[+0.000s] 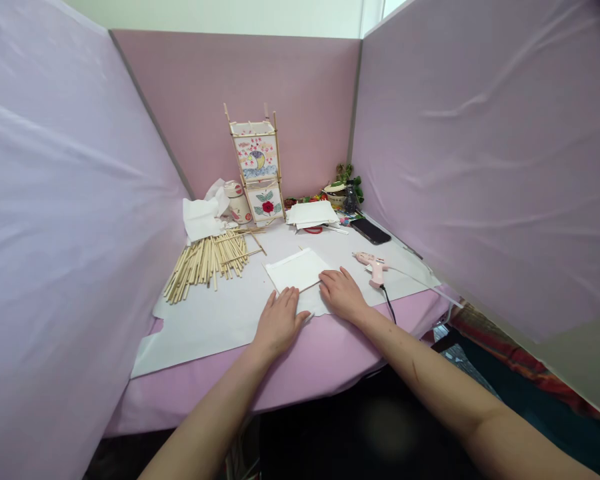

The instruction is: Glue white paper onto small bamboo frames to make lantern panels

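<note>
A white square paper panel (pixel 297 269) with thin wooden sticks along its edges lies on a large white sheet (pixel 215 320) that covers the pink table. My left hand (pixel 279 319) lies flat with fingers stretched out, fingertips at the panel's near edge. My right hand (pixel 344 292) rests palm down with fingers apart, touching the panel's near right corner. Neither hand holds anything.
A pile of wooden sticks (pixel 206 261) lies to the left. A pink glue gun (pixel 373 264) with its cord lies to the right. A decorated paper lantern (pixel 258 171), tissues (pixel 203 215), stacked white paper (pixel 312 213), a phone (pixel 370 231) and small plants stand at the back. Pink partitions enclose three sides.
</note>
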A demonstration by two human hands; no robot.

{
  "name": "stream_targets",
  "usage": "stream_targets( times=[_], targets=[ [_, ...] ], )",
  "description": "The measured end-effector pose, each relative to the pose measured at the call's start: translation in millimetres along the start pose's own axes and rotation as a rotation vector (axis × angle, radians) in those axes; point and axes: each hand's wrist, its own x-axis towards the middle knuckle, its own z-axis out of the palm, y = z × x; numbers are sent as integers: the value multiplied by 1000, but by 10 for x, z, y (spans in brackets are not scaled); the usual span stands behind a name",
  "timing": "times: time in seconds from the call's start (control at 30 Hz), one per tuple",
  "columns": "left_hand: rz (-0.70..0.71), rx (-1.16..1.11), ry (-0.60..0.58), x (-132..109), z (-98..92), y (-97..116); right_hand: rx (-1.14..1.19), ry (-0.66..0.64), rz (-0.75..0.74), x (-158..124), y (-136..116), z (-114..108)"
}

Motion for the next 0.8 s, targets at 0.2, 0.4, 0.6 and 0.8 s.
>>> stream_targets(
  times=[0.2,0.4,0.6,0.8],
  targets=[
    [-18,16,16,-26,-12,17,-4,11,30,-25,0,42],
    [-21,6,1,-28,-1,-3,-11,9,32,-79,37,62],
    [-27,11,3,-35,-9,-2,-18,3,99,-81,25,41],
    [-19,11,-7,-25,7,-23,-26,-16,147,-78,35,33]
  ],
)
